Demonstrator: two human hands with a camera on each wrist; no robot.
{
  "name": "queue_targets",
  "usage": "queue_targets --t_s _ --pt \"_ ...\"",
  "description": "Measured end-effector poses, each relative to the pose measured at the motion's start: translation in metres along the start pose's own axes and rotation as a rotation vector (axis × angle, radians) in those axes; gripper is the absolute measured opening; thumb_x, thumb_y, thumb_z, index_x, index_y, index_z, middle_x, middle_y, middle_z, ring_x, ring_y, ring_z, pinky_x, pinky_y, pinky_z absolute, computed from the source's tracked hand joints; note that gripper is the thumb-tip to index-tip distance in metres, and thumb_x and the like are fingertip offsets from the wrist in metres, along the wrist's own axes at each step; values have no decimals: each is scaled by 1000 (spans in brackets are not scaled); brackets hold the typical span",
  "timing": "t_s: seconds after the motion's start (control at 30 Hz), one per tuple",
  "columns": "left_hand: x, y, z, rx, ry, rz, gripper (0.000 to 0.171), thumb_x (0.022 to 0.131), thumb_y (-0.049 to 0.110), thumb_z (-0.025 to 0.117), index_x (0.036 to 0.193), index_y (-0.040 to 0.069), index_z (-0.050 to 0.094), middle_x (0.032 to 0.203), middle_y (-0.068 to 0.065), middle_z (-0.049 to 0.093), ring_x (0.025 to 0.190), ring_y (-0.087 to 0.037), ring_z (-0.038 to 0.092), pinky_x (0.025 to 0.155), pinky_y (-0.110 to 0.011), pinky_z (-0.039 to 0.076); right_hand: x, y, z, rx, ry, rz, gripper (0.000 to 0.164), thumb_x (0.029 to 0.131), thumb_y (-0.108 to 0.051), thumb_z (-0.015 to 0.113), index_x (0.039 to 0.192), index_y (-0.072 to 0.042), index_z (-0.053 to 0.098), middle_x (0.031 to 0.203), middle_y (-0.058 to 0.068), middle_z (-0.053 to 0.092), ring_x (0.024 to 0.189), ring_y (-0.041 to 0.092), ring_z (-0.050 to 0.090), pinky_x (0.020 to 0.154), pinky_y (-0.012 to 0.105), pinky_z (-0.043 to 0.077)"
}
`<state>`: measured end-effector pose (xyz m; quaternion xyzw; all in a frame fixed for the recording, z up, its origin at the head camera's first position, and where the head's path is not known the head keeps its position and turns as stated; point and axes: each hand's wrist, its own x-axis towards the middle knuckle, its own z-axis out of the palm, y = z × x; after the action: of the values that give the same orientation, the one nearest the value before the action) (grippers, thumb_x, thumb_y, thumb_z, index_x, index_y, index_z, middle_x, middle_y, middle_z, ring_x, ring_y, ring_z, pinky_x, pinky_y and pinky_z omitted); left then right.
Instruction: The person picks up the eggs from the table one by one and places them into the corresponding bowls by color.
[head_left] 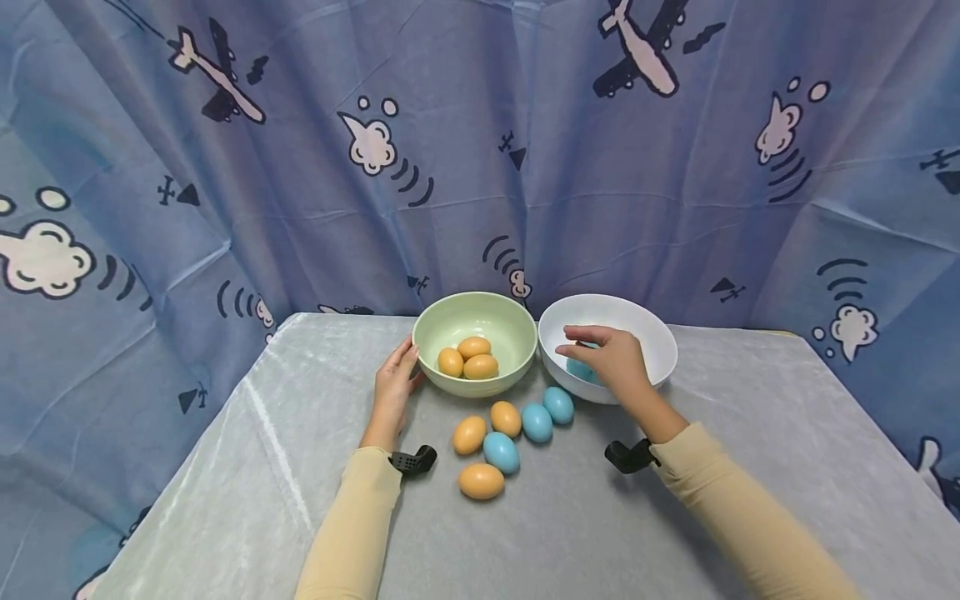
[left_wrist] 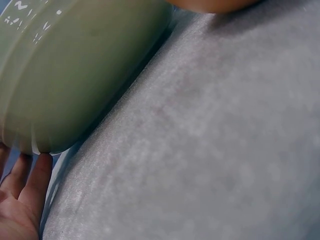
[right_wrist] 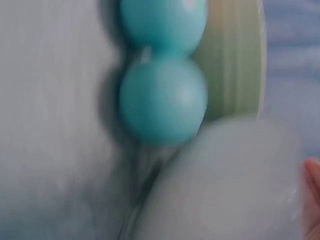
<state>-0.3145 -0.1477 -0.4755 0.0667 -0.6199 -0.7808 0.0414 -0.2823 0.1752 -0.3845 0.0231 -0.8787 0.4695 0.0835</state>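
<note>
My left hand (head_left: 392,389) rests against the left side of the light green bowl (head_left: 438,385). In the left wrist view its fairly straight fingers (left_wrist: 36,182) touch the bowl's outer wall. Three orange eggs (head_left: 481,367) lie in that bowl. Over the white bowl (head_left: 660,354), my right hand (head_left: 617,360) hovers with thumb and fingers spread apart and nothing gripped between them. Blue eggs (head_left: 580,370) show beneath it inside the bowl, partly hidden by the hand. The right wrist view catches only a bit of the fingers (right_wrist: 312,175) past the blurred white bowl (right_wrist: 225,185).
In front of the bowls, three orange eggs (head_left: 481,482) and three blue eggs (head_left: 501,452) lie loosely grouped on the grey cloth-covered table (head_left: 570,533). The two bowls stand side by side near the table's back edge. A blue patterned curtain (head_left: 465,167) hangs behind.
</note>
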Motion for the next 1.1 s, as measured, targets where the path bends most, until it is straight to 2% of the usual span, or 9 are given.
queue_targets --t_s 0.1,0.17,0.43,0.57,0.7,0.87,1.1 --pt "0 0 1 -7 -4 3 52 102 32 56 150 14 46 158 -4 42 145 -22 40 117 -46 40 -17 -8 5 57 -28 -10 47 82 -29 82 121 -7 72 121 10 72 115 26 67 82 9 50" --pt "-1 0 0 -4 -1 10 53 102 33 57 150 14 46 158 -4 41 145 -22 40 116 -46 40 -26 -12 9 89 -55 -5 47 81 -29 83 122 -7 72 122 10 72 117 25 66 82 7 49" --pt "-2 -3 0 31 12 33 58 99 41 60 149 15 48 157 -6 43 143 -23 43 113 -45 44 -52 -14 21 199 -149 34 46 80 -23 84 120 -3 72 121 15 71 120 32 65 92 19 56" --pt "0 -3 1 12 8 15 54 101 35 58 149 15 47 157 -4 42 144 -22 41 115 -46 42 -63 -14 26 200 -178 40 43 79 -22 85 117 -4 74 118 12 73 118 32 65 89 18 56" --pt "2 -3 0 13 9 2 53 102 33 57 150 15 46 158 -3 42 145 -21 41 116 -46 41 -71 -15 30 243 -210 31 45 79 -17 84 118 1 72 117 15 73 116 34 66 89 18 56" --pt "1 -2 0 11 7 -1 52 102 33 57 150 15 46 157 -3 42 144 -20 41 116 -45 41 -78 -14 34 256 -237 36 45 79 -19 84 118 1 72 117 15 73 114 34 67 87 17 56" --pt "0 -1 0 7 4 6 54 101 34 58 150 14 46 157 -3 43 144 -21 42 115 -46 42 -86 -11 42 304 -295 47 49 77 -17 86 120 3 70 121 19 70 113 33 68 90 24 58"
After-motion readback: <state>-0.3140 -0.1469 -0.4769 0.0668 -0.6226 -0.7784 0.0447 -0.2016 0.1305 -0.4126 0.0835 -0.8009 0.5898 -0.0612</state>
